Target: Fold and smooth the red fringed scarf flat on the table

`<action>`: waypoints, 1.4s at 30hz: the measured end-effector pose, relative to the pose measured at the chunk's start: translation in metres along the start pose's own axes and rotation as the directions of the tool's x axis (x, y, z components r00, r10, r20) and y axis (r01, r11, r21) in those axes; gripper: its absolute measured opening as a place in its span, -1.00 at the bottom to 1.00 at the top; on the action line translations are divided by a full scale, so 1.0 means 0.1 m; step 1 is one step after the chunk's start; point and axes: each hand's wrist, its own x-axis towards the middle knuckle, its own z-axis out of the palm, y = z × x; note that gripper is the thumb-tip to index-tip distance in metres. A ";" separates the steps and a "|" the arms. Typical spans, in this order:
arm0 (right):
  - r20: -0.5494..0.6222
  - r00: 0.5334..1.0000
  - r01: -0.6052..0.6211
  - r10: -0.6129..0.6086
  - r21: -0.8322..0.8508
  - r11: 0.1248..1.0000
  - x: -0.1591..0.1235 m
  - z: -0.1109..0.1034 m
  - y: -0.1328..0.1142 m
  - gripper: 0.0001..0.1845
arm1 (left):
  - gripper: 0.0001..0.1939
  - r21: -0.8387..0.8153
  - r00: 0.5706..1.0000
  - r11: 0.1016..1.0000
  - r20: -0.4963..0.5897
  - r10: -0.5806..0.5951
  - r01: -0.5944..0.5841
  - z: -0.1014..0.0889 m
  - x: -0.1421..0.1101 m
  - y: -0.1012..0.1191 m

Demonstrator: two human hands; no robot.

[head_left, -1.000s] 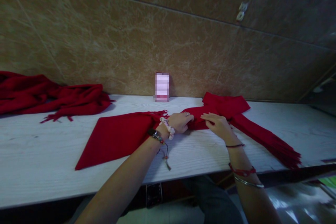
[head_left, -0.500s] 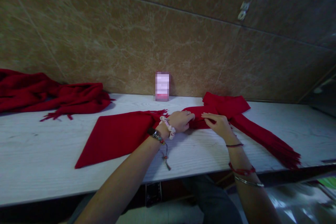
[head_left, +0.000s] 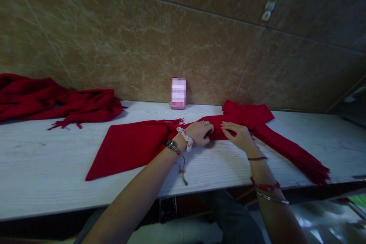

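A red fringed scarf (head_left: pixel 134 141) lies across the table, its left part folded flat into a pointed corner. Toward the right, a loop of the cloth crosses over and a fringed tail slants to the table's front edge. My left hand (head_left: pixel 198 133), with a scrunchie and bracelets at its wrist, is curled on the narrow middle of the scarf, fingers closed at the fabric. Just right of it, my right hand (head_left: pixel 238 135) rests over the same band, fingers stretched out and thumb a little apart. The cloth directly beneath both palms is hidden.
Another red scarf (head_left: pixel 82 105) lies bunched at the back left. A phone-like object with a blurred screen (head_left: pixel 178 93) leans on the brown tiled wall (head_left: pixel 128 45). The pale wood-grain table (head_left: pixel 51 167) ends in front of my legs.
Both hands stay at nearly the same place on the scarf, with only slight finger movement. The whole view shifts a little.
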 end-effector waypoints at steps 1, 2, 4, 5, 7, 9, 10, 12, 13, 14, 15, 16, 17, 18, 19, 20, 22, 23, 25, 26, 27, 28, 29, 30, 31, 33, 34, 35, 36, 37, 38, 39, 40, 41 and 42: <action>-0.020 1.000 -0.008 0.008 -0.015 1.000 0.01 0.00 0.00 -0.73 | -0.85 -0.014 0.999 1.000 -0.040 -0.021 0.021 -0.01 0.01 0.02; -0.047 0.999 -0.022 0.020 -0.036 0.999 0.02 -0.01 -0.01 -0.71 | -0.85 -0.028 0.995 0.998 -0.083 -0.057 0.054 -0.01 0.02 0.03; -0.111 0.992 -0.069 0.058 -0.094 0.993 0.05 0.00 -0.01 -0.67 | -0.82 -0.067 0.978 0.990 -0.162 -0.133 0.124 0.03 0.04 0.06; -0.131 0.988 -0.097 0.080 -0.127 0.987 0.06 0.02 -0.01 -0.64 | -0.79 -0.090 0.969 0.985 -0.184 -0.164 0.150 0.07 0.05 0.07; -0.109 0.987 -0.142 0.122 -0.209 0.967 0.06 0.07 0.00 -0.58 | -0.70 -0.123 0.967 0.975 -0.158 -0.201 0.182 0.17 0.05 0.05; -0.007 0.987 -0.158 0.164 -0.309 0.938 0.04 0.12 0.02 -0.55 | -0.57 -0.125 0.976 0.972 -0.059 -0.208 0.199 0.28 0.04 0.01; 0.052 0.982 -0.153 0.183 -0.353 0.923 0.02 0.15 0.03 -0.55 | -0.51 -0.118 0.979 0.973 -0.005 -0.202 0.200 0.32 0.03 -0.02; 0.140 0.967 -0.139 0.213 -0.411 0.901 -0.02 0.17 0.04 -0.55 | -0.45 -0.103 0.981 0.977 0.075 -0.177 0.185 0.36 0.00 -0.06; 0.163 0.960 -0.138 0.227 -0.428 0.893 -0.03 0.17 0.04 -0.55 | -0.44 -0.097 0.980 0.979 0.099 -0.170 0.180 0.36 -0.01 -0.07; 0.174 0.956 -0.139 0.238 -0.443 0.885 -0.02 0.16 0.03 -0.55 | -0.44 -0.094 0.978 0.979 0.119 -0.170 0.181 0.35 -0.02 -0.07; 0.175 0.954 -0.139 0.243 -0.460 0.877 0.00 0.15 0.02 -0.55 | -0.44 -0.093 0.975 0.978 0.138 -0.174 0.188 0.33 -0.03 -0.07; 0.170 0.956 -0.133 0.240 -0.478 0.868 0.05 0.13 0.00 -0.55 | -0.44 -0.093 0.971 0.976 0.156 -0.179 0.195 0.31 -0.03 -0.06; 0.161 0.961 -0.121 0.227 -0.494 0.861 0.10 0.11 -0.02 -0.55 | -0.43 -0.094 0.968 0.975 0.170 -0.186 0.204 0.29 -0.03 -0.05; 0.150 0.967 -0.104 0.205 -0.503 0.858 0.17 0.10 -0.05 -0.55 | -0.43 -0.097 0.965 0.973 0.177 -0.191 0.211 0.27 -0.03 -0.04; 0.145 0.973 -0.084 0.180 -0.503 0.860 0.24 0.09 -0.07 -0.55 | -0.43 -0.102 0.965 0.972 0.178 -0.194 0.214 0.26 -0.03 -0.03; 0.151 0.975 -0.066 0.160 -0.494 0.867 0.31 0.10 -0.08 -0.54 | -0.43 -0.107 0.966 0.971 0.173 -0.193 0.213 0.26 -0.03 -0.03; 0.223 0.963 -0.034 0.152 -0.458 0.888 0.43 0.14 -0.07 -0.54 | -0.42 -0.112 0.969 0.972 0.159 -0.189 0.208 0.28 -0.03 -0.04; 0.284 0.945 -0.020 0.160 -0.441 0.897 0.46 0.18 -0.05 -0.53 | -0.40 -0.110 0.969 0.972 0.155 -0.190 0.208 0.30 -0.03 -0.05; 0.394 0.899 -0.006 0.188 -0.418 0.908 0.46 0.23 0.05 -0.54 | -0.36 -0.097 0.966 0.970 0.160 -0.205 0.222 0.32 -0.03 -0.06; 0.421 0.882 -0.019 0.211 -0.416 0.909 0.44 0.24 0.11 -0.54 | -0.35 -0.090 0.962 0.968 0.165 -0.216 0.232 0.32 -0.03 -0.06; 0.426 0.872 -0.047 0.242 -0.418 0.907 0.40 0.24 0.18 -0.55 | -0.34 -0.085 0.959 0.967 0.173 -0.225 0.242 0.32 -0.04 -0.05; 0.416 0.865 -0.090 0.281 -0.423 0.902 0.36 0.22 0.25 -0.54 | -0.33 -0.082 0.956 0.965 0.181 -0.232 0.250 0.31 -0.04 -0.05; 0.400 0.857 -0.140 0.326 -0.428 0.893 0.31 0.19 0.32 -0.54 | -0.32 -0.082 0.953 0.963 0.188 -0.236 0.255 0.30 -0.04 -0.04; 0.390 0.843 -0.188 0.371 -0.431 0.882 0.26 0.14 0.38 -0.53 | -0.32 -0.086 0.952 0.963 0.196 -0.237 0.257 0.29 -0.05 -0.04; 0.391 0.824 -0.228 0.409 -0.432 0.873 0.22 0.09 0.43 -0.52 | -0.31 -0.090 0.951 0.962 0.201 -0.236 0.258 0.28 -0.05 -0.03; 0.394 0.805 -0.265 0.444 -0.431 0.863 0.15 -0.01 0.49 -0.49 | -0.29 -0.097 0.952 0.963 0.203 -0.230 0.253 0.28 -0.06 -0.04; 0.381 0.813 -0.264 0.441 -0.434 0.861 0.13 -0.04 0.50 -0.48 | -0.28 -0.099 0.954 0.963 0.197 -0.226 0.249 0.29 -0.06 -0.04; 0.358 0.832 -0.251 0.424 -0.438 0.863 0.13 -0.07 0.49 -0.48 | -0.26 -0.102 0.956 0.964 0.190 -0.222 0.244 0.29 -0.07 -0.05; 0.327 0.860 -0.227 0.392 -0.443 0.867 0.15 -0.08 0.47 -0.47 | -0.25 -0.105 0.959 0.965 0.182 -0.218 0.240 0.30 -0.07 -0.06; 0.286 0.891 -0.199 0.351 -0.448 0.871 0.17 -0.07 0.43 -0.47 | -0.24 -0.109 0.961 0.966 0.175 -0.215 0.236 0.31 -0.07 -0.06; 0.247 0.920 -0.170 0.305 -0.451 0.876 0.22 -0.06 0.38 -0.47 | -0.22 -0.113 0.962 0.966 0.169 -0.214 0.234 0.32 -0.07 -0.07; 0.214 0.942 -0.141 0.259 -0.449 0.882 0.27 -0.04 0.32 -0.47 | -0.21 -0.117 0.963 0.965 0.164 -0.213 0.233 0.32 -0.06 -0.07; 0.192 0.957 -0.114 0.218 -0.443 0.889 0.32 -0.01 0.26 -0.47 | -0.20 -0.121 0.964 0.965 0.159 -0.213 0.234 0.32 -0.06 -0.07; 0.182 0.966 -0.087 0.182 -0.435 0.896 0.37 0.03 0.20 -0.48 | -0.19 -0.127 0.965 0.964 0.155 -0.213 0.233 0.32 -0.07 -0.06; 0.190 0.969 -0.062 0.157 -0.429 0.901 0.41 0.07 0.14 -0.48 | -0.19 -0.132 0.965 0.963 0.150 -0.214 0.234 0.31 -0.07 -0.06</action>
